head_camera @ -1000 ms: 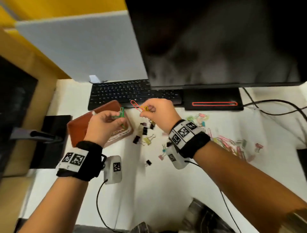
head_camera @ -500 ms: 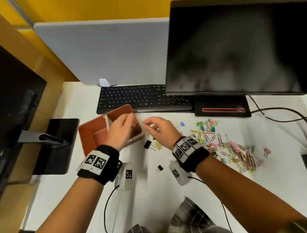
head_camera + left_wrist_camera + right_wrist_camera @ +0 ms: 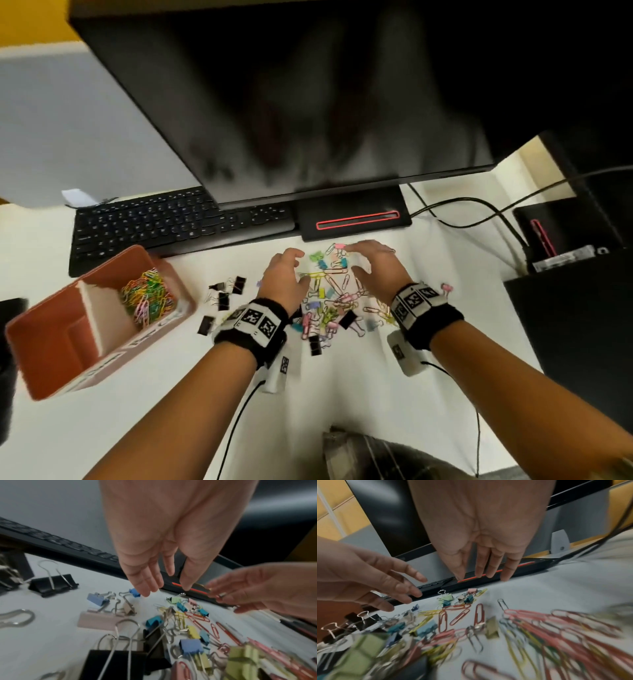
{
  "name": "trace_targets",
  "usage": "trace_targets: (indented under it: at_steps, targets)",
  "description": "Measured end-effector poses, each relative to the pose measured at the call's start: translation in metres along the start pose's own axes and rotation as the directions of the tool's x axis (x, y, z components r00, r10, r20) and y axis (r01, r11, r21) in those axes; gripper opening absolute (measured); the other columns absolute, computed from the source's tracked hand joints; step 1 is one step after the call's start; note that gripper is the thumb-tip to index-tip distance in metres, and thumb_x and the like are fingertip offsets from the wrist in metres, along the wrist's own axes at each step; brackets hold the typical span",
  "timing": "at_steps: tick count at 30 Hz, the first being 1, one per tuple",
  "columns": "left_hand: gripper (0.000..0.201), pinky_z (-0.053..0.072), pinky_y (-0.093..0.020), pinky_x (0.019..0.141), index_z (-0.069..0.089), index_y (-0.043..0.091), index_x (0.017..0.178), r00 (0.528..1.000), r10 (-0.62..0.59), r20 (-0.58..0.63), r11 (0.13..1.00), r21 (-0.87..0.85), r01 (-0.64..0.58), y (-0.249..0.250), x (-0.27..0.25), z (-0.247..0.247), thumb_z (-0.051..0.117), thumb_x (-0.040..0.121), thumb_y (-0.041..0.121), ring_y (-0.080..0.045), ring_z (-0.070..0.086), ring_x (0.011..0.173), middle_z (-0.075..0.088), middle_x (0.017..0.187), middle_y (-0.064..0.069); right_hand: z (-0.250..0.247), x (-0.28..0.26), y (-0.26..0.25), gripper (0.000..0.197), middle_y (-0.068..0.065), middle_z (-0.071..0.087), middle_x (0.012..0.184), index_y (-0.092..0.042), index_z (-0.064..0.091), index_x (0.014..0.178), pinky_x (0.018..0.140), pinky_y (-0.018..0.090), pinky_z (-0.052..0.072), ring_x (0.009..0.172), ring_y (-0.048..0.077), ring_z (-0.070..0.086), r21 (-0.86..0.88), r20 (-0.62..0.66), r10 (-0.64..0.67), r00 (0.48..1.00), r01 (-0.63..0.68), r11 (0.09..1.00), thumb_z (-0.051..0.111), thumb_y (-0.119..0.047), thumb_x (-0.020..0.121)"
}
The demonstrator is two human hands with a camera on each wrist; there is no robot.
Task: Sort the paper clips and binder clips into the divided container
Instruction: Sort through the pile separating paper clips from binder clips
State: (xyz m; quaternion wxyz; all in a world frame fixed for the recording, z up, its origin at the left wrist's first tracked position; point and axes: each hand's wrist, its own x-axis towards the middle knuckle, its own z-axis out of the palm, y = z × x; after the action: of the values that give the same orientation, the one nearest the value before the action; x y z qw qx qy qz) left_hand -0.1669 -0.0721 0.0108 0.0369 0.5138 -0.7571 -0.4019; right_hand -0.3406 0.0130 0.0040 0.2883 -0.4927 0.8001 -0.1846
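Observation:
A brown divided container (image 3: 44, 356) stands at the left; its far compartment holds several coloured paper clips (image 3: 149, 296). A mixed pile of paper clips and small coloured binder clips (image 3: 334, 301) lies on the white desk before the monitor base. Several black binder clips (image 3: 226, 294) lie left of the pile. My left hand (image 3: 286, 274) hovers over the pile's left side, fingers straight and empty (image 3: 145, 586). My right hand (image 3: 373, 263) hovers over the right side, fingers spread and empty (image 3: 488, 569). Red paper clips (image 3: 460, 614) lie just under both hands.
A black keyboard (image 3: 171, 222) and the monitor base with a red stripe (image 3: 356, 219) sit right behind the pile. A large monitor (image 3: 291, 96) hangs overhead. Cables (image 3: 472, 209) run at the right, beside a black box (image 3: 575, 325).
Both hands have left the container and moved right to the clip pile. They were holding clips a second ago; now both are empty with straight fingers. The head view has swung right.

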Motion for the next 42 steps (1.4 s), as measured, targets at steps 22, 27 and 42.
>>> trace_targets:
  at_steps: [22,27,42]
  targets:
    - [0.006,0.045,-0.022,0.073,0.068,0.016,0.085,0.978,-0.055,-0.203,0.998,-0.035,0.049,-0.007,0.033,0.000,0.062,0.085,0.014,-0.012,0.059,0.081,0.063,0.104,-0.003,-0.007,0.020,0.028,0.008,0.002,0.051,0.100,-0.014,0.066,0.088,0.085,0.025,0.052,0.081,0.013,0.058,0.196,0.009,0.012,1.000,-0.014,0.980,0.068,-0.012,0.081]
    - [0.010,0.045,-0.021,0.075,0.065,0.019,0.088,0.970,-0.155,-0.186,0.988,-0.009,0.156,-0.020,0.034,-0.015,0.059,0.086,0.011,-0.016,0.063,0.089,0.063,0.112,-0.007,-0.032,0.009,0.059,0.011,0.005,0.055,0.104,-0.016,0.066,0.089,0.084,0.024,0.052,0.080,0.013,0.058,0.143,-0.068,0.100,0.993,-0.089,0.986,0.069,-0.011,0.079]
    - [0.020,0.042,-0.025,0.085,0.063,0.011,0.106,0.960,0.126,0.252,0.898,0.383,-0.218,0.004,0.039,0.012,0.059,0.087,0.013,-0.022,0.057,0.099,0.058,0.108,-0.007,-0.006,0.029,0.031,0.030,0.004,0.059,0.118,-0.015,0.060,0.116,0.096,0.029,0.042,0.111,0.020,0.051,-0.131,0.189,-0.062,0.980,0.087,0.987,0.056,-0.008,0.088]
